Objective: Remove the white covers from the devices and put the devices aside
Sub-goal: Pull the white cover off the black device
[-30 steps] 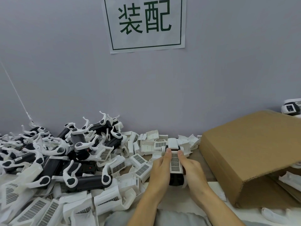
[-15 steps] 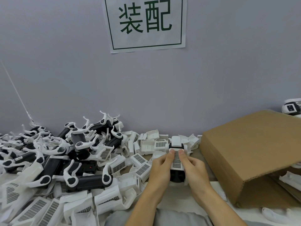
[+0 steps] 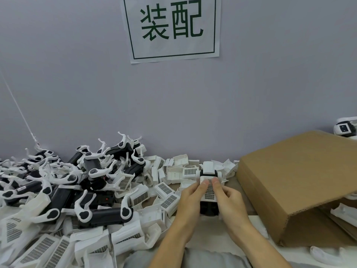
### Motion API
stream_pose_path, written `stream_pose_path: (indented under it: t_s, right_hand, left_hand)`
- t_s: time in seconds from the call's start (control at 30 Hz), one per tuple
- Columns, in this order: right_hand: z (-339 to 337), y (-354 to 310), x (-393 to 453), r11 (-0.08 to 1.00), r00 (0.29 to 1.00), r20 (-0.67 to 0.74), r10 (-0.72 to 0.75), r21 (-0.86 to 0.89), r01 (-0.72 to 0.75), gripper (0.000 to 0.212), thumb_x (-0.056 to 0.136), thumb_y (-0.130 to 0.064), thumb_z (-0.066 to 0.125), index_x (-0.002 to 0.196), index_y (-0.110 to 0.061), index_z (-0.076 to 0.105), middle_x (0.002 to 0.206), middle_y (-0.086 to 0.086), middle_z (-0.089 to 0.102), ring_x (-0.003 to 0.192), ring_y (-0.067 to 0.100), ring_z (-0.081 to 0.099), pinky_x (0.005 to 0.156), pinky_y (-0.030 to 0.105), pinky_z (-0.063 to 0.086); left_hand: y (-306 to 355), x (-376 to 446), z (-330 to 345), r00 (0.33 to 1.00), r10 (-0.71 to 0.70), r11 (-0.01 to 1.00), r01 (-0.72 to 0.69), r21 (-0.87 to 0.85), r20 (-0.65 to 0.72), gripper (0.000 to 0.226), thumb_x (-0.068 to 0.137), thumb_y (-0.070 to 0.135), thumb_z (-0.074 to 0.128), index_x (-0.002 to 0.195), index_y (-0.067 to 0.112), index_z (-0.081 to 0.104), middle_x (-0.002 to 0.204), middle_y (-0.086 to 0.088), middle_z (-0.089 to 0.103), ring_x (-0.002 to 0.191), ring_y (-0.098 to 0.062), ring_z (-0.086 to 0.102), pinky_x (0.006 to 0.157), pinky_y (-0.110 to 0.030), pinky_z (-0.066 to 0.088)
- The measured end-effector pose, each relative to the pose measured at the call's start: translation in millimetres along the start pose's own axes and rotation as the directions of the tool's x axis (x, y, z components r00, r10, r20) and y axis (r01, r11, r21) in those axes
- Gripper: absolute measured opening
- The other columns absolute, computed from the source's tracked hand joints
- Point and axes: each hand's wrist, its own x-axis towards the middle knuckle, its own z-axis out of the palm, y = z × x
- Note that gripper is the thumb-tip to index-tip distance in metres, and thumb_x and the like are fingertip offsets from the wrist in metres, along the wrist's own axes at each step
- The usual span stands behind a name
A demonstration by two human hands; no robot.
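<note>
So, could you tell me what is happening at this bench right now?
A person is stripping white covers off black devices. Both hands, left hand and right hand, grip one device in front of them, thumbs pressed on its white cover, which is partly slid away from them but not yet off. To the left lies a pile of devices, with loose covers scattered around it. A cardboard box lies on its side to the right.

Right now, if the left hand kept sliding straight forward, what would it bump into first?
Probably the loose white plastic covers piled just beyond the left hand, then the grey wall. Depth is hard to judge.
</note>
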Motion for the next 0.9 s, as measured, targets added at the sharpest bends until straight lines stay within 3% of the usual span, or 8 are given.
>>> stream_pose_path:
  t_s: [0.1, 0.17, 0.23, 0.37, 0.5, 0.67, 0.8, 0.9]
  right_hand:
    - [-2.3, -1.5, 2.3, 0.986, 0.995, 0.08, 0.061, 0.147, -0.073, 0.031, 0.102, -0.027, 0.054, 0.098, -0.01, 0.079, 0.095, 0.016, 0.077, 0.09, 0.03, 0.075, 0.07, 0.04, 0.06]
    - [-2.4, -0.7, 2.6, 0.988, 0.99, 0.123, 0.062, 0.133, -0.078, 0.026, 0.101, -0.021, 0.054, 0.106, -0.007, 0.076, 0.098, 0.016, 0.077, 0.092, 0.031, 0.075, 0.067, 0.037, 0.06]
    - [-2.3, 0.4, 2.6, 0.996, 0.992, 0.118, 0.033, 0.073, -0.042, 0.023, 0.101, -0.019, 0.055, 0.107, -0.009, 0.076, 0.096, 0.013, 0.078, 0.091, 0.028, 0.075, 0.067, 0.034, 0.06]
    - [-2.9, -0.8, 1.7, 0.999, 0.997, 0.071, -0.035, 0.006, 0.035, 0.019, 0.101, -0.016, 0.057, 0.104, -0.013, 0.075, 0.093, 0.004, 0.079, 0.091, 0.016, 0.075, 0.066, 0.019, 0.057]
    - [1.3, -2.1, -0.7, 1.0, 0.999, 0.044, -0.023, 0.021, 0.022, 0.023, 0.1, -0.027, 0.058, 0.101, -0.015, 0.078, 0.09, 0.003, 0.079, 0.086, 0.016, 0.076, 0.066, 0.023, 0.058]
    - [0.3, 1.3, 3.0, 0.996, 0.999, -0.008, -0.049, -0.071, 0.049, 0.032, 0.103, -0.034, 0.051, 0.094, -0.019, 0.078, 0.084, -0.003, 0.079, 0.08, 0.008, 0.074, 0.059, 0.013, 0.052]
    - [-1.0, 1.8, 4.5, 0.997, 0.999, 0.029, -0.041, -0.059, 0.043, 0.033, 0.104, -0.03, 0.05, 0.098, -0.014, 0.078, 0.085, 0.002, 0.079, 0.083, 0.013, 0.076, 0.062, 0.017, 0.055]
    - [-1.1, 2.1, 3.4, 0.987, 0.992, -0.016, -0.124, -0.101, 0.122, 0.027, 0.103, -0.029, 0.052, 0.099, -0.016, 0.076, 0.085, -0.003, 0.079, 0.083, 0.007, 0.074, 0.065, 0.015, 0.054]
  left_hand:
    - [-0.9, 2.0, -1.2, 1.0, 0.009, 1.0, -0.009, 0.001, -0.023, 0.022, 0.1, 0.025, 0.06, 0.094, 0.019, 0.08, 0.09, -0.006, 0.078, 0.086, -0.019, 0.074, 0.068, -0.027, 0.057]
    - [-0.2, 1.7, -1.7, 0.997, -0.014, 1.0, 0.014, -0.007, -0.079, 0.029, 0.101, 0.032, 0.059, 0.083, 0.027, 0.081, 0.079, 0.002, 0.078, 0.075, -0.014, 0.074, 0.057, -0.025, 0.054]
    - [-1.6, 2.0, -1.8, 0.995, -0.009, 1.0, 0.01, 0.017, -0.095, 0.034, 0.102, 0.034, 0.056, 0.078, 0.033, 0.08, 0.073, 0.005, 0.076, 0.067, -0.01, 0.073, 0.049, -0.023, 0.051]
    - [0.2, 1.3, -1.2, 0.995, 0.05, 0.998, -0.045, 0.051, -0.089, 0.032, 0.104, 0.031, 0.054, 0.087, 0.025, 0.081, 0.081, -0.004, 0.078, 0.071, -0.014, 0.072, 0.047, -0.02, 0.049]
    - [1.5, 0.6, -1.2, 0.999, -0.033, 0.997, 0.031, -0.066, -0.037, 0.03, 0.103, 0.028, 0.054, 0.09, 0.023, 0.081, 0.084, -0.004, 0.079, 0.075, -0.016, 0.075, 0.049, -0.024, 0.053]
    - [-3.8, 1.3, -1.1, 0.999, -0.026, 0.999, 0.028, -0.043, 0.041, 0.023, 0.104, 0.013, 0.052, 0.107, 0.006, 0.074, 0.097, -0.016, 0.076, 0.087, -0.023, 0.074, 0.065, -0.037, 0.061]
    - [-6.5, 2.7, -3.1, 0.999, 0.017, 1.0, -0.017, 0.01, 0.038, 0.021, 0.103, 0.013, 0.055, 0.114, 0.01, 0.072, 0.103, -0.014, 0.077, 0.099, -0.028, 0.074, 0.081, -0.045, 0.061]
    - [-6.4, 2.4, -2.6, 1.0, 0.015, 1.0, -0.015, 0.003, 0.017, 0.022, 0.102, 0.017, 0.058, 0.12, 0.016, 0.07, 0.106, -0.012, 0.077, 0.103, -0.027, 0.073, 0.09, -0.051, 0.059]
